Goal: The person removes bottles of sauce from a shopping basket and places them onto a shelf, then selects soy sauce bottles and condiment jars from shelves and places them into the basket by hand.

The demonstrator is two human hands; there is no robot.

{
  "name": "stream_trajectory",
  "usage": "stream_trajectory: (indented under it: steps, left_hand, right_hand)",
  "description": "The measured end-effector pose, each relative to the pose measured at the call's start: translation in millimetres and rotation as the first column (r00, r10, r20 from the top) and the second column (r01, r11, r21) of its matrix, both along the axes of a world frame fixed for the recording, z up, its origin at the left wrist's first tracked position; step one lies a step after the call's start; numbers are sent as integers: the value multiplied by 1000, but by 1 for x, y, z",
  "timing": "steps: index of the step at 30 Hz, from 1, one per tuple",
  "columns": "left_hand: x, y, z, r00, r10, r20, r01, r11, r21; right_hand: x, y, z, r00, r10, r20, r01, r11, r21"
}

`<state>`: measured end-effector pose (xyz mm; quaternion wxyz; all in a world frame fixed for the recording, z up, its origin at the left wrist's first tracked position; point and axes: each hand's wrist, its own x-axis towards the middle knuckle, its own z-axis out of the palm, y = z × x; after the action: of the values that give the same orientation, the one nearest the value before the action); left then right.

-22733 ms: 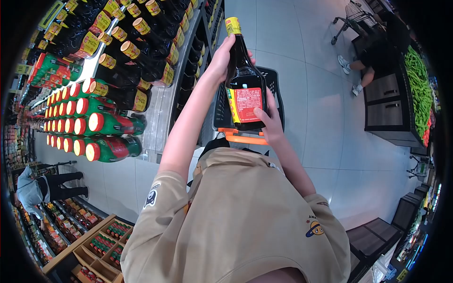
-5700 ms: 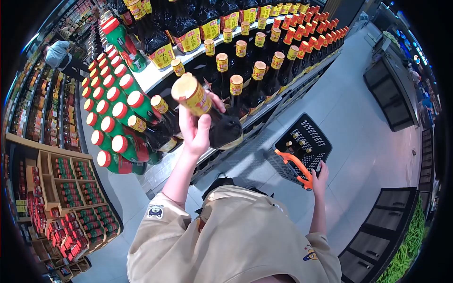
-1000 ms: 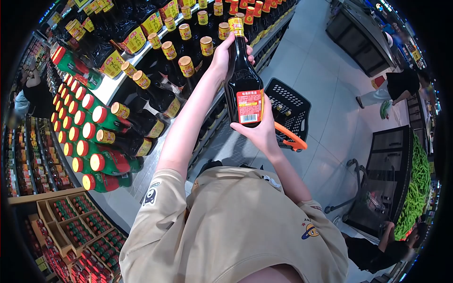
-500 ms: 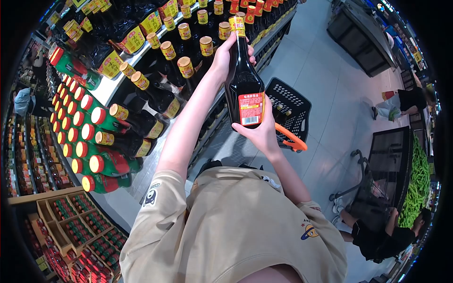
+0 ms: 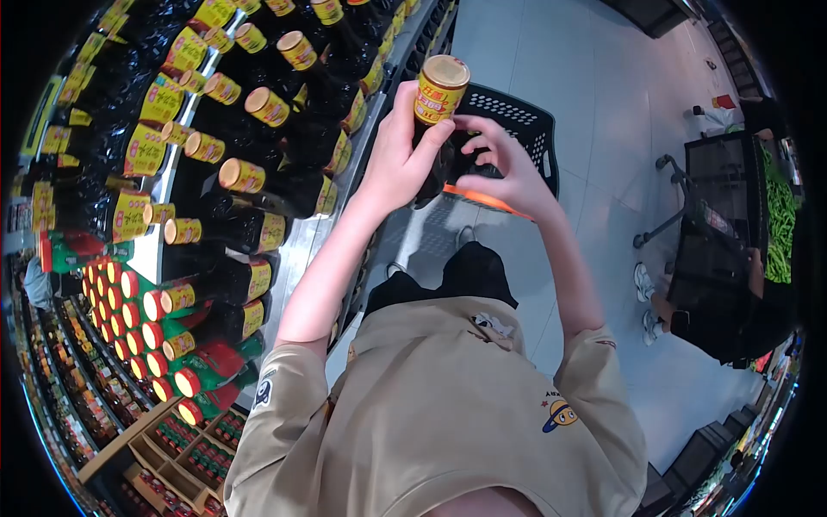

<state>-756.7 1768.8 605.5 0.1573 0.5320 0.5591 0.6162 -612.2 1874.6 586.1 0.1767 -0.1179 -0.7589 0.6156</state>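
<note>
Standing roughly upright in front of me is a dark sauce bottle (image 5: 439, 102) with a yellow wrap round its neck and a pale cap. My left hand (image 5: 401, 159) is closed round its neck, thumb at the front. Most of the bottle's body is hidden behind that hand and foreshortened below. Beside the bottle, on its right, my right hand (image 5: 510, 172) has its fingers apart and bent, holding nothing. Below and behind that hand lies a black perforated shopping basket (image 5: 540, 129) with an orange handle (image 5: 487, 199).
Rows of similar dark bottles (image 5: 241, 175) fill the shelf at my left, with green bottles with red caps (image 5: 202, 366) nearer. A wooden divided rack (image 5: 164, 431) stands at the lower left. On the right, a person in black (image 5: 724, 319) is by a trolley (image 5: 680, 202) and green vegetables (image 5: 778, 215).
The bottle has tipped so its cap faces me, and its red back label is out of sight. My right hand has let go of its base. The view has shifted downward.
</note>
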Motion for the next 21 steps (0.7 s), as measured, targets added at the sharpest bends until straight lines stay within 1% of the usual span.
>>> stream_trajectory:
  steps: [1,2,3,5,6,7,9,11,12,13,15,17,18,19,21]
  left_hand:
    - [-1,10,-6,1000,-13,27,15,996,-87]
    - [0,23,-13,1000,-16,-25,12,989,-146]
    - [1,38,-20,997,-19,-77,3,979,-202]
    - [10,72,-37,974,-41,-223,-18,966,-257]
    - [13,88,-50,968,-82,-238,5,951,-310]
    - [17,106,-65,943,-80,-323,-24,952,-305]
    - [19,136,-88,983,-149,-105,84,882,-463]
    - [25,162,-115,986,-93,-142,8,860,-510]
    - [31,174,-131,990,-65,-123,-3,873,-488]
    - [36,184,-146,984,-78,-158,-15,855,-518]
    - [59,194,-169,968,107,-227,-221,792,-570]
    - [75,178,-191,952,66,-298,-270,636,-723]
    - [84,167,-199,942,33,-334,-297,547,-783]
    - [95,154,-202,934,-11,-358,-316,447,-837]
    - [107,137,-210,937,-34,-347,-314,353,-881]
  right_hand:
    - [1,19,0,999,22,-29,-27,980,-197]
    - [0,38,0,996,15,-92,-37,970,-241]
    - [-1,56,6,999,0,-39,-10,970,-241]
    - [-11,94,-4,999,13,-43,-16,997,-72]
    - [-15,110,-1,995,98,2,-97,988,-121]
    - [-20,134,-3,991,130,34,-135,960,245]
    - [-24,164,-17,967,114,226,-155,972,176]
    - [-23,188,-43,959,3,282,-85,957,279]
    - [-22,199,-69,989,-24,147,-23,950,310]
    - [-19,206,-91,991,-66,116,25,945,326]
    - [-9,221,-144,987,-117,111,66,919,389]
    - [2,234,-207,959,-225,172,139,903,407]
    - [7,240,-240,915,-296,275,163,894,418]
    - [9,247,-275,869,-364,336,208,884,419]
    - [13,261,-353,829,-436,352,260,855,448]
